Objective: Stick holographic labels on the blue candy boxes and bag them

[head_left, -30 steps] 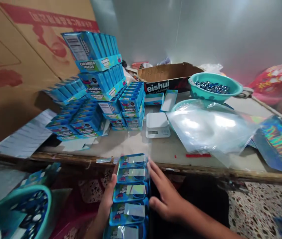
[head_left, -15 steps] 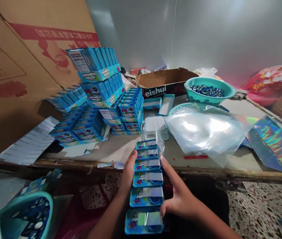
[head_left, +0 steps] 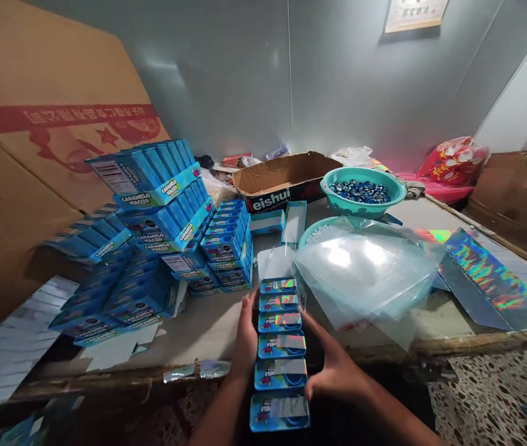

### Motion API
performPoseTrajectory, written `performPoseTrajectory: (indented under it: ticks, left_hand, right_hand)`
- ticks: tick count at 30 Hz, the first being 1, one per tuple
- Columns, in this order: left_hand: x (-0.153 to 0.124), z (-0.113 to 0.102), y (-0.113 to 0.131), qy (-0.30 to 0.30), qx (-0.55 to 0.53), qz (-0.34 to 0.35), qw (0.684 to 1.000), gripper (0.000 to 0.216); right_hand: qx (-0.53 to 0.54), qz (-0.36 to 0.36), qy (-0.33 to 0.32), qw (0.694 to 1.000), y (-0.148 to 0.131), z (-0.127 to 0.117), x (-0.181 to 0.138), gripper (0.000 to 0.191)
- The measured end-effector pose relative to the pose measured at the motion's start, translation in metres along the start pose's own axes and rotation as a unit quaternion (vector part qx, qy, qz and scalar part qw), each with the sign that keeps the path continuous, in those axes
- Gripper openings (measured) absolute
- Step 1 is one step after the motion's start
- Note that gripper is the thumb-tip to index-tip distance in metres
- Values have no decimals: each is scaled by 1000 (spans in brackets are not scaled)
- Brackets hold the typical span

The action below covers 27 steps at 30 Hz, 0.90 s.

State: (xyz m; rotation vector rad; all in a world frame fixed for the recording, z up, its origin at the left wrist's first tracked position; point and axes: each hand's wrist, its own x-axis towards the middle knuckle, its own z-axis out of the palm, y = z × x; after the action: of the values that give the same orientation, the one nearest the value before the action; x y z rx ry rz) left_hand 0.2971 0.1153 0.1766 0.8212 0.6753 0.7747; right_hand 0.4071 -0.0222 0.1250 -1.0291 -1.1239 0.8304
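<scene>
A row of several small blue candy boxes (head_left: 282, 345), with rounded corners and shiny strips across their tops, points away from me at the table's front edge. Along its left side, near the far end, my left hand (head_left: 245, 331) grips it. My right hand (head_left: 333, 368) clasps the other side, with the fingers toward the far end and the thumb beside a nearer box. Clear plastic film (head_left: 301, 297) shows around the far end of the row; how far it reaches over the boxes I cannot tell. Beyond lies a whitish flat device (head_left: 275, 263), partly covered.
Stacked blue "Caramelo Macizo" display boxes (head_left: 152, 217) stand on the left. Clear plastic bags (head_left: 366, 266) lie to the right, before a turquoise basin (head_left: 361, 207) of blue-wrapped pieces. An open carton (head_left: 286, 176) and empty blue trays (head_left: 294, 220) sit behind. Holographic sheets (head_left: 491, 279) lie far right.
The camera view has tilted up and shifted right, so the table contents appear lower and farther left. Both hands keep their hold on the row, whose far end overlaps the whitish device more.
</scene>
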Motion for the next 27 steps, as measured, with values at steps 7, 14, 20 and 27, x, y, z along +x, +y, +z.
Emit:
performPoseTrajectory:
  ticks: [7, 14, 20, 27]
  left_hand:
    - [-8, -46, -14, 10, 183, 53, 982, 63]
    - [-4, -35, -8, 19, 267, 41, 963, 43]
    - [-15, -45, -5, 17, 426, 130, 895, 36]
    - [-27, -70, -5, -72, 464, 147, 871, 30]
  right_hand:
    - [117, 47, 76, 989, -4, 1, -5, 58]
    - [-86, 77, 208, 971, 19, 12, 1, 40]
    - [-183, 66, 217, 957, 14, 18, 14, 36]
    - [-284, 45, 189, 939, 8, 15, 20, 34]
